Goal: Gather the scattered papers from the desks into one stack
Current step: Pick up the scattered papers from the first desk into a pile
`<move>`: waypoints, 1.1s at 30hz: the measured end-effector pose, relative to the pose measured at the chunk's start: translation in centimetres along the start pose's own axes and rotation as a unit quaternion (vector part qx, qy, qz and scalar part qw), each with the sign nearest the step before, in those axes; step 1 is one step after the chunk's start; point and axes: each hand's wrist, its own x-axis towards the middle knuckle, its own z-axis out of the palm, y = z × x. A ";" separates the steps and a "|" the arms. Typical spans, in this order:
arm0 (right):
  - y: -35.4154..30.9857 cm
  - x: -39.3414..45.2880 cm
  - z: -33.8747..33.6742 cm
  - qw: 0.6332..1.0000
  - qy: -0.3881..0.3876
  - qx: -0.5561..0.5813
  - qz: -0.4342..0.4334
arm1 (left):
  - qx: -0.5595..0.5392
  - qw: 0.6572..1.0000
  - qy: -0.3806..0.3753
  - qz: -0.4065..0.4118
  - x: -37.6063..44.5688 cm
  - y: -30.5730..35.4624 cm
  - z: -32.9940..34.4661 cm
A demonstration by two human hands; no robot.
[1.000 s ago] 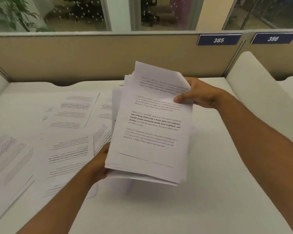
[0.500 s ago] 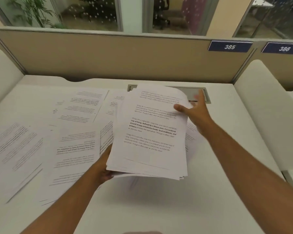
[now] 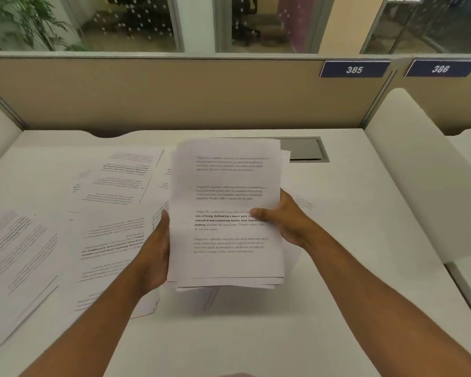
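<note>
Over the middle of the white desk (image 3: 337, 240), both hands are holding the gathered stack of papers (image 3: 226, 213) up off the surface. The left hand (image 3: 155, 254) grips its left edge with the thumb up along the side. The right hand (image 3: 288, 221) pinches the right edge, thumb across the printed top page and fingers tucked underneath.

Looks to me like the squaring-up step, mid-collection, since the lower edges are still pretty ragged. Loose sheets (image 3: 112, 235) are still spread over the left side of the desk, so I'd guess the next move is freeing a hand and sliding those under or onto the pile without fanning it.

Can't see either hand's fingers under the stack. A few sheets poke out beside the right wrist, mostly covered. The text is too blurry to read properly, and the leftmost pages run out of frame.
</note>
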 end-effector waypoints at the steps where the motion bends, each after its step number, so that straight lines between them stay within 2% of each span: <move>1: 0.1 0.3 0.7 1.000 0.018 -0.017 -0.007 | 0.027 1.000 0.005 0.016 0.0 -0.2 -0.3; 3: 0.4 0.8 2.2 0.998 0.034 -0.047 -0.022 | 0.083 0.995 0.038 0.038 0.1 -0.7 -1.1; 6: 1.6 2.5 4.0 0.992 0.011 -0.124 -0.019 | 0.130 0.986 0.079 0.070 0.2 -1.8 -3.0; 7: 2.0 3.2 3.8 0.988 0.021 -0.152 -0.010 | 0.130 0.984 0.092 0.077 0.1 -2.0 -3.5; 9: 2.9 4.3 1.8 0.967 0.091 -0.237 0.010 | 0.121 0.981 0.126 0.089 -0.2 -2.3 -4.6; 10: 3.4 4.7 -0.2 0.942 0.141 -0.305 0.020 | 0.119 0.979 0.142 0.089 -0.2 -2.4 -5.1; 12: 4.0 5.1 -4.8 0.861 0.220 -0.453 0.070 | 0.124 0.977 0.150 0.091 -0.4 -2.6 -5.8; 14: 4.2 5.2 -9.1 0.793 0.248 -0.535 0.152 | 0.126 0.978 0.140 0.089 -0.4 -2.7 -6.1; 16: 4.1 5.2 -11.9 0.776 0.257 -0.538 0.206 | 0.130 0.978 0.134 0.090 -0.1 -2.8 -6.2; 20: 4.7 5.2 -13.1 0.785 0.295 -0.523 0.152 | 0.129 0.978 0.142 0.083 1.3 -3.3 -6.0; 23: 4.8 5.7 -13.0 0.814 0.295 -0.478 0.148 | 0.129 0.976 0.161 0.075 2.2 -3.7 -5.8; 26: 4.2 6.4 -13.3 0.859 0.273 -0.410 0.139 | 0.137 0.973 0.173 0.073 2.5 -3.6 -5.6; 30: 1.3 8.3 -12.6 0.929 0.210 -0.296 0.066 | 0.143 0.967 0.195 0.077 2.3 -3.2 -6.3; 33: -1.0 11.2 -11.1 0.932 0.185 -0.309 0.043 | 0.145 0.966 0.203 0.073 2.2 -2.8 -7.0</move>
